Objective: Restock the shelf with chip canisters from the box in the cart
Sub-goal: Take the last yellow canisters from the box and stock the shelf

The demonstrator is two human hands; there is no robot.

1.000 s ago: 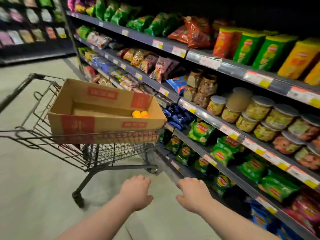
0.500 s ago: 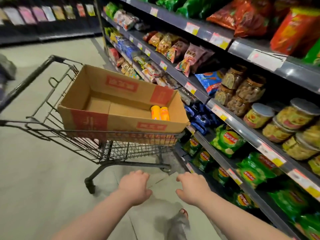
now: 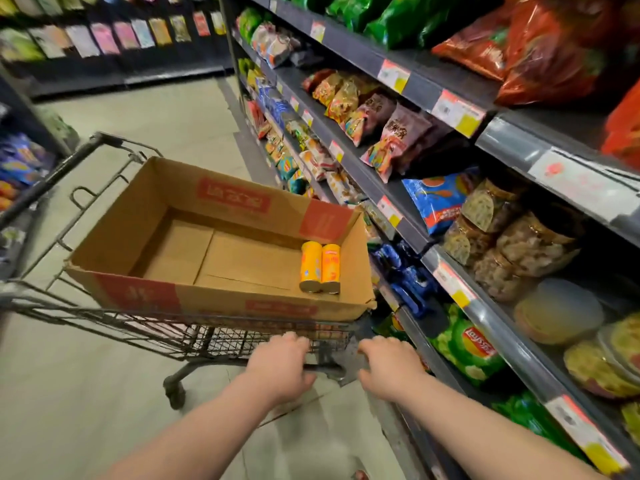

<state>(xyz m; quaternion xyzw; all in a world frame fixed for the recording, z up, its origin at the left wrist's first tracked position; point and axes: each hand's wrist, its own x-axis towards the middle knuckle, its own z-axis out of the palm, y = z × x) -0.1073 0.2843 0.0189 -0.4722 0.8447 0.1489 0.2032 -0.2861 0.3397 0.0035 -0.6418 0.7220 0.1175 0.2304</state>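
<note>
Two orange chip canisters (image 3: 311, 266) lie side by side in the near right corner of an open cardboard box (image 3: 207, 299). The box sits in a wire shopping cart (image 3: 104, 320) parked alongside the shelf (image 3: 453, 271) on the right. My left hand (image 3: 280, 365) and my right hand (image 3: 389, 368) hang in front of me, just below the cart's near end. Their fingers are loosely curled and hold nothing. Neither hand touches the box or a canister.
The shelf rows hold snack bags (image 3: 381, 133), plastic jars (image 3: 519, 244) and green chip bags (image 3: 474, 348), with price tags along the edges. The cart handle (image 3: 52, 178) points away to the left. More racks stand at the left and far end; bare floor lies left of the cart.
The view has closed in on the cart and tipped down, so the box's inside and the two canisters show fully. Both hands have risen toward the cart's near end.
</note>
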